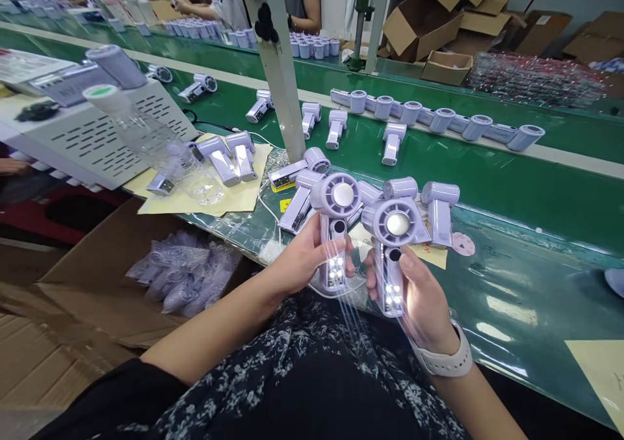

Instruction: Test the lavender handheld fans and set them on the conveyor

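Two lilac handheld fans with round ribbed heads and silver centres are held upright side by side. My left hand point(305, 255) is wrapped round the handle of the left fan point(340, 196). Fingers of my right hand point(426, 297), with a pale watch strap at the wrist, close round the handle of the right fan point(397, 224). Lights shine from both handles. Behind them, several more lilac fans point(441, 212) lie on the green table edge, some on yellow paper.
A white perforated metal box point(121, 131) and a clear bottle point(146, 141) stand at left. A metal post point(280, 69) rises mid-table. Fans line the green belt point(487, 186). Below left, an open carton point(92, 264) holds bagged items. People work across the belt.
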`<move>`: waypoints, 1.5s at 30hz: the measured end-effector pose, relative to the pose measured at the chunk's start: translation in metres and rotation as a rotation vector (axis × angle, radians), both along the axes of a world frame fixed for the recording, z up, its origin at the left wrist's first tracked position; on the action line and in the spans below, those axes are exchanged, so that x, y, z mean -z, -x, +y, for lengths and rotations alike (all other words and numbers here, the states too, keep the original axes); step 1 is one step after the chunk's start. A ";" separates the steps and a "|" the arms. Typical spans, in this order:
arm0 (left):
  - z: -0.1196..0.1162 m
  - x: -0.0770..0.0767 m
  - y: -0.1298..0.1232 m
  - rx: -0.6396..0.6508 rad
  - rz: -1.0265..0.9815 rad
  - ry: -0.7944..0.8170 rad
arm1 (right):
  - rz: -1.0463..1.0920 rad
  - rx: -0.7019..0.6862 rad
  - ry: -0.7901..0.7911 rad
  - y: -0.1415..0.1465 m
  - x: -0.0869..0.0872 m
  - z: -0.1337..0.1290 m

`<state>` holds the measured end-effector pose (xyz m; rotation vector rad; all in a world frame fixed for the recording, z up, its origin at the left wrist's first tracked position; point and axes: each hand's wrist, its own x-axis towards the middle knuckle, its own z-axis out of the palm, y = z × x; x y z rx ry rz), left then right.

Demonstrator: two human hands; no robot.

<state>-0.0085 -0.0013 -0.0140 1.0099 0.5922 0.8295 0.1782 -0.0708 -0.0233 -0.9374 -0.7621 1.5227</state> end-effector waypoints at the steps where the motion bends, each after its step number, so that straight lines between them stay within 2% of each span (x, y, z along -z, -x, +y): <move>1: 0.000 0.000 0.000 -0.009 -0.006 0.019 | 0.010 0.010 0.014 0.000 -0.001 0.000; 6: 0.001 -0.002 -0.001 -0.088 0.035 0.138 | 0.006 0.059 0.054 0.002 -0.001 -0.001; 8: 0.001 -0.001 -0.001 -0.103 0.036 0.137 | 0.000 0.070 0.073 0.003 0.000 -0.001; 12: -0.003 -0.003 0.001 -0.031 -0.010 0.075 | 0.074 -0.035 0.091 -0.003 -0.001 0.000; 14: -0.008 -0.010 0.004 0.028 -0.019 0.072 | 0.112 -0.081 0.091 -0.006 -0.006 -0.001; 17: -0.018 -0.024 0.007 0.080 -0.020 0.051 | 0.121 -0.041 0.073 -0.008 -0.016 -0.007; 22: -0.028 -0.042 0.012 0.097 -0.007 0.039 | 0.133 -0.061 -0.006 -0.003 -0.031 -0.012; 27: -0.029 -0.038 0.009 0.108 -0.025 0.110 | 0.075 0.073 0.029 -0.004 -0.027 -0.008; 31: -0.026 -0.035 0.003 0.124 -0.064 0.156 | 0.138 -0.008 0.038 -0.001 -0.026 -0.005; 37: -0.019 -0.026 0.001 0.194 -0.070 0.277 | 0.268 -0.027 0.141 0.006 -0.031 -0.005; 41: -0.017 -0.018 0.000 0.108 -0.111 0.300 | 0.270 -0.059 0.120 0.008 -0.030 -0.008; 45: -0.013 -0.016 0.002 0.115 -0.147 0.242 | 0.271 0.013 0.061 0.003 -0.028 -0.009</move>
